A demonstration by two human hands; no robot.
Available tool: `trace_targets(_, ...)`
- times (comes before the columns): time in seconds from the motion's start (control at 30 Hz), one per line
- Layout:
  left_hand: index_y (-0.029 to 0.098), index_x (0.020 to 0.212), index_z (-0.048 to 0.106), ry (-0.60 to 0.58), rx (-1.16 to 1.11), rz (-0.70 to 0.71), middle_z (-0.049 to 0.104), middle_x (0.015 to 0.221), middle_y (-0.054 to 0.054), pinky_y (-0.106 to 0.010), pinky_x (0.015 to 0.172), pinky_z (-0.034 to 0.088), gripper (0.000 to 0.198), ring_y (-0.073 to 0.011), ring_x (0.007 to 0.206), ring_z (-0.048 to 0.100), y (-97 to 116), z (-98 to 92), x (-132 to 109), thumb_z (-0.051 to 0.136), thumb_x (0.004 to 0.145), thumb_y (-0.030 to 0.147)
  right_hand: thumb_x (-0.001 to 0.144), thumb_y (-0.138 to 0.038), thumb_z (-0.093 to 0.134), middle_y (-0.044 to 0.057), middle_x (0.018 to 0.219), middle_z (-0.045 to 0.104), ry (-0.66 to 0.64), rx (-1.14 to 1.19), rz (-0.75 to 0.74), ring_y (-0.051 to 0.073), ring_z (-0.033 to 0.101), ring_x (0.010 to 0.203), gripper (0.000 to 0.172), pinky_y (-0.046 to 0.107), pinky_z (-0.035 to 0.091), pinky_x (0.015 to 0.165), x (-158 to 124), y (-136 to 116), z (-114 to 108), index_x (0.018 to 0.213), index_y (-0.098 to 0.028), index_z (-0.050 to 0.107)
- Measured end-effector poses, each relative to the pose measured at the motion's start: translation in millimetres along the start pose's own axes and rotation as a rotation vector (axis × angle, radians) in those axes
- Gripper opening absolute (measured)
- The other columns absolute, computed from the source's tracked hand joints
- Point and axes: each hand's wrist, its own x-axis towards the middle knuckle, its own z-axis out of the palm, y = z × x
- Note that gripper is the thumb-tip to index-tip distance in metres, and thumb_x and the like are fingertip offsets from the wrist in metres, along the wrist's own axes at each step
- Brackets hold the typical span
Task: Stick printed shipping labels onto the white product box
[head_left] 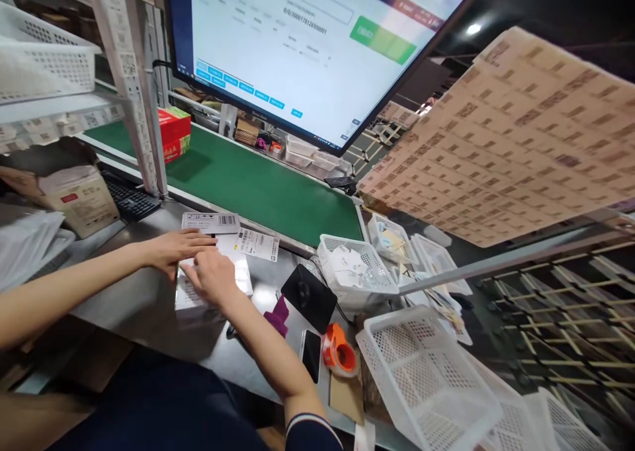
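Note:
A white box (241, 274) with printed text on its near side lies on the metal worktable in front of me. Across its top rests my left hand (181, 247), with fingers stretched out and lying close together. My right hand (212, 278) presses on the box beside it, thumb spread away from its bent fingers; the fingertips are partly hidden. Just beyond the hands is a white panel with a barcode (211, 223); whether it belongs to the box I cannot tell. A printed label (258, 245) lies to its right.
Behind the table runs a green conveyor belt (248, 186) carrying a red box (173, 133), under a monitor (297, 47). To the right are a black mouse pad (317, 302), a phone (311, 355), an orange tape dispenser (338, 352) and white baskets (426, 378). A keyboard (131, 200) sits left.

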Motion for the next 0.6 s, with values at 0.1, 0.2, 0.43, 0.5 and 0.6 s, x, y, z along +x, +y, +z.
trace_targets(0.1,0.024,0.172,0.033,-0.033,0.019,-0.039,0.037,0.173,-0.021,-0.055,0.137,0.014,0.104,-0.0382,0.162,0.035,8,-5.5,-1,0.077,0.086,0.059,0.107,-0.056,0.062,0.016,0.125,0.072,0.14,-0.047,0.04,0.031,0.065,0.112,0.047,0.043,0.052,0.093,-29,23,5,0.125,-0.013,0.071)
trace_targets(0.2,0.026,0.174,0.028,-0.057,0.025,-0.043,0.035,0.174,-0.02,-0.054,0.138,0.01,0.102,-0.0362,0.163,0.032,12,-9.4,0,0.074,0.088,0.055,0.11,-0.047,0.059,0.012,0.115,0.072,0.144,-0.083,-0.034,0.028,0.064,0.108,0.034,0.042,0.051,0.093,-47,44,8,0.115,-0.015,0.072)
trace_targets(0.43,0.019,0.171,0.037,-0.093,0.042,-0.075,0.036,0.172,-0.025,-0.058,0.136,0.016,0.097,-0.0398,0.161,0.036,15,-14.1,4,0.071,0.089,0.059,0.115,-0.042,0.048,0.014,0.104,0.074,0.014,-0.124,-0.046,0.029,0.066,0.103,0.042,0.038,0.05,0.083,-6,50,0,0.107,-0.014,0.079)
trace_targets(0.5,0.019,0.17,0.038,-0.103,0.033,-0.099,0.037,0.172,-0.025,-0.059,0.136,0.017,0.099,-0.04,0.161,0.036,17,-15.8,5,0.073,0.087,0.06,0.116,-0.04,0.046,0.014,0.101,0.075,-0.02,-0.113,-0.063,0.028,0.066,0.101,0.044,0.038,0.049,0.082,5,50,0,0.105,-0.014,0.08)
trace_targets(0.6,0.021,0.169,0.04,-0.112,0.0,-0.123,0.038,0.172,-0.024,-0.059,0.136,0.017,0.103,-0.0406,0.161,0.035,20,-17.8,8,0.079,0.081,0.059,0.116,-0.04,0.047,0.013,0.096,0.075,0.001,-0.104,-0.075,0.027,0.065,0.097,0.045,0.036,0.047,0.081,6,52,3,0.099,-0.015,0.081)
